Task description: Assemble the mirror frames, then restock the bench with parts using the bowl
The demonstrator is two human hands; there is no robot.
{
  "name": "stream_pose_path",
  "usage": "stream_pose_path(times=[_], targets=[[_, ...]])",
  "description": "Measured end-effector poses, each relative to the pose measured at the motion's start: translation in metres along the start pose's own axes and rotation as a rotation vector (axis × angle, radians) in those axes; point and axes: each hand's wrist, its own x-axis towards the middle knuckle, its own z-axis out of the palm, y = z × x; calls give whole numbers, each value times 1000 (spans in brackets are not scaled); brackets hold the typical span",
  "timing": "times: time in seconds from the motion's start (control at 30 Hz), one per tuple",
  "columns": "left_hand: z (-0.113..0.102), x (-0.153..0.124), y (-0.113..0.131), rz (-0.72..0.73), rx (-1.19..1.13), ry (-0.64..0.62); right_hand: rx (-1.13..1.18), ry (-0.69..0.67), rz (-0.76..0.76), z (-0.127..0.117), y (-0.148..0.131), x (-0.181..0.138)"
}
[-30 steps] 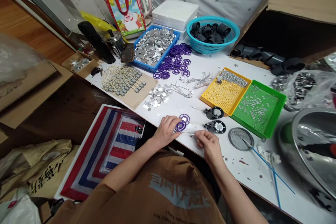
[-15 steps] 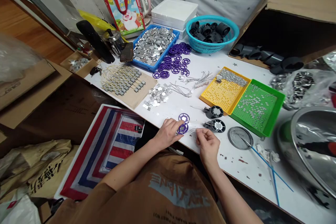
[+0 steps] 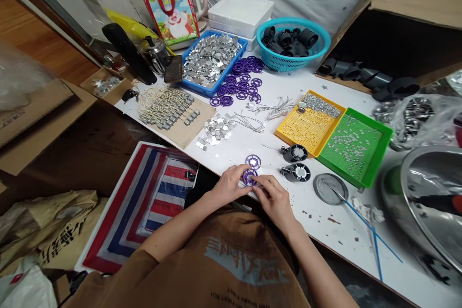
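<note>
My left hand is closed on the left rim of a purple plastic ring at the table's front edge. From the other side, my right hand reaches in with its fingertips at the ring's right part, close to the left fingers. What those right fingertips pinch is too small to make out. A second purple ring with a silver square plate in its centre lies just beyond. To the right, two short black cylinders with spoked ends and wires lie on their sides.
Silver plates, small motors with wires and purple rings lie further back. A yellow tray, a green tray, a round dish with blue sticks and a steel bowl stand right.
My right hand has moved left, from pulling at a thin wire beside the ring to the ring itself. My left hand stays on the ring.
</note>
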Motion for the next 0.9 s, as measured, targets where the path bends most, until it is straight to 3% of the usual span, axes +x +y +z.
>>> stream_pose_path(times=[0.13, 0.4, 0.77, 0.9], targets=[[-3, -1, 1, 9, -5, -17, -3, 18, -41, 2, 2, 1], [-5, -3, 1, 84, -59, -43, 53, -59, 96, -7, -2, 6], [-16, 1, 2, 48, -189, -122, 48, -195, -93, -25, -5, 9], [-19, 1, 2, 4, -254, -110, 27, -175, -86, -30, -5, 11]])
